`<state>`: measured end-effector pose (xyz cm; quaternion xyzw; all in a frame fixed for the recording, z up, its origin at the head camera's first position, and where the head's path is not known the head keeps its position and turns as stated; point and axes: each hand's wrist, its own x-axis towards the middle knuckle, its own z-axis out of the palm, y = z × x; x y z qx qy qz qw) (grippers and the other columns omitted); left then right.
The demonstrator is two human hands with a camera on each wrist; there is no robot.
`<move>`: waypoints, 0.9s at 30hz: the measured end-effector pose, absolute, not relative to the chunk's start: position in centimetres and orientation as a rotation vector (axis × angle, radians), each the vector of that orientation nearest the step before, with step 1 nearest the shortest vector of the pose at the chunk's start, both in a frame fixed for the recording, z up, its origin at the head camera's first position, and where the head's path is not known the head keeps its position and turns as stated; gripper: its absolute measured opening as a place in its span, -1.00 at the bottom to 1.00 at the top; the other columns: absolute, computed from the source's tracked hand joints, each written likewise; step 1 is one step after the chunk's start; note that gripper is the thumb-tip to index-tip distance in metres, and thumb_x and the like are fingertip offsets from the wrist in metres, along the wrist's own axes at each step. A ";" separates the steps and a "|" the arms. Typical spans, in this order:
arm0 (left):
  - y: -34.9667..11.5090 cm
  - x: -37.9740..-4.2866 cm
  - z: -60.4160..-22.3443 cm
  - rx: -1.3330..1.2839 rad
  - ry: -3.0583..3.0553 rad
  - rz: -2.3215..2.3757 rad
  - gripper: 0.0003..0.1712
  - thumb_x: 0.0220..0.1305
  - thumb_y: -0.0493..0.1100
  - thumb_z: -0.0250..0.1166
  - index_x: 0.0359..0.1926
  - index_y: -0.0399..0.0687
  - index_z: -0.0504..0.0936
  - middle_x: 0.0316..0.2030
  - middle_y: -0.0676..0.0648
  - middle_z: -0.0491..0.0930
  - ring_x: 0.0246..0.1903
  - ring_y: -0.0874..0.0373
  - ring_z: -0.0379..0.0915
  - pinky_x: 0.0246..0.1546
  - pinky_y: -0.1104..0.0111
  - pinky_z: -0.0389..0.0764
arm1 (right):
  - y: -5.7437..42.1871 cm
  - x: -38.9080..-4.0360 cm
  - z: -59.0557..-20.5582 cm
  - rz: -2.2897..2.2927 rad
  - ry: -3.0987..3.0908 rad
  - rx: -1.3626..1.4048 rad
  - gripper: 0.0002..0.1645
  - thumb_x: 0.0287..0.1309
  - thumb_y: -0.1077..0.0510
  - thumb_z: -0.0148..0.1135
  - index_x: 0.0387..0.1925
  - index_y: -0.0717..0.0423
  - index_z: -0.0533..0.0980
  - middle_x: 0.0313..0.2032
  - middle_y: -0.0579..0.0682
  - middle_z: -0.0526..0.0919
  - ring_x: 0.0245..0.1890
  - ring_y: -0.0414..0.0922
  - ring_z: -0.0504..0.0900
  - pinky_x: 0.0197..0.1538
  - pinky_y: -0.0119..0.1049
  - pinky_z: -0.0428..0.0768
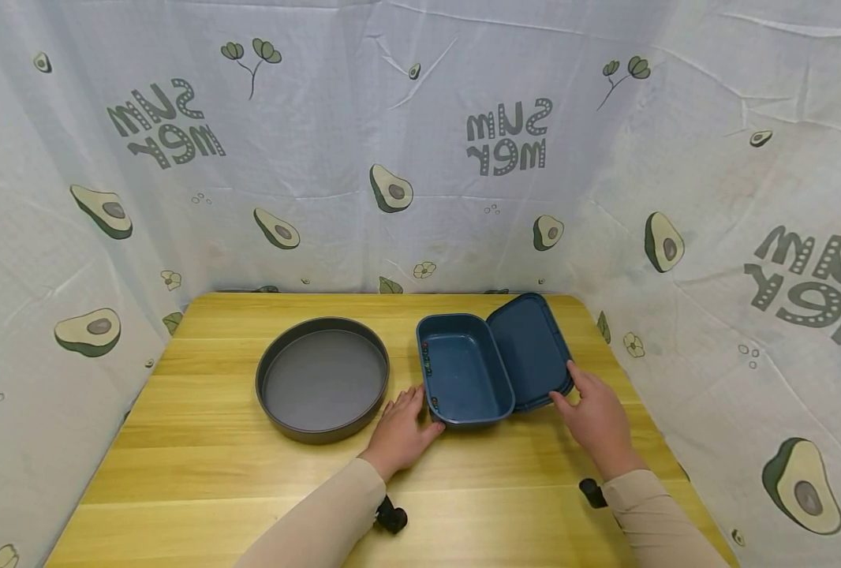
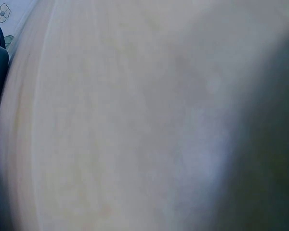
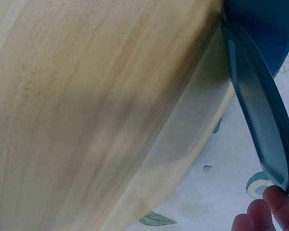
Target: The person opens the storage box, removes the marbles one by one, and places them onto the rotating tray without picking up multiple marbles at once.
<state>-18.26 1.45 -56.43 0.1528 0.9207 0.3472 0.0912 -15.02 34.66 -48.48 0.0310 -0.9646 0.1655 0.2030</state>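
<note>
A blue rectangular plastic box stands uncovered on the table, with several small red and green pieces along its left inner side. At its lower left corner my left hand rests against the outer wall, thumb spread toward the near side. The matching blue lid leans at a slant beside the box's right rim. My right hand pinches the lid's near right corner between thumb and fingers. In the right wrist view, fingertips show at the lid's edge. The left wrist view holds mostly blurred tabletop.
A round dark grey pan sits left of the box, close to my left hand. Beneath everything is a light wooden table. A white curtain printed with avocados hangs behind it and along both sides.
</note>
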 end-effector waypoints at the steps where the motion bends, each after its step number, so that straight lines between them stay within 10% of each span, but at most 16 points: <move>1: 1.5 -18.3 -56.4 0.454 2.736 1.032 0.00 0.47 0.35 0.22 0.67 -0.05 0.14 0.63 -0.19 0.18 0.64 -0.21 0.05 0.64 -0.13 0.09 | 34.7 -15.0 -48.5 0.464 -2.702 0.074 -0.15 0.19 0.19 0.55 0.41 0.47 0.41 0.04 0.50 0.67 -0.25 0.26 0.70 -0.23 0.18 0.71; 27: 1.6 -18.2 -56.4 0.458 2.746 1.026 -0.01 0.48 0.33 0.22 0.67 -0.09 0.15 0.62 -0.23 0.18 0.63 -0.24 0.05 0.64 -0.14 0.09 | 36.3 -14.8 -49.7 0.591 -2.894 -0.160 -0.10 0.37 0.05 0.38 0.50 0.49 0.26 0.31 0.55 0.48 -0.10 0.32 0.74 -0.10 0.20 0.73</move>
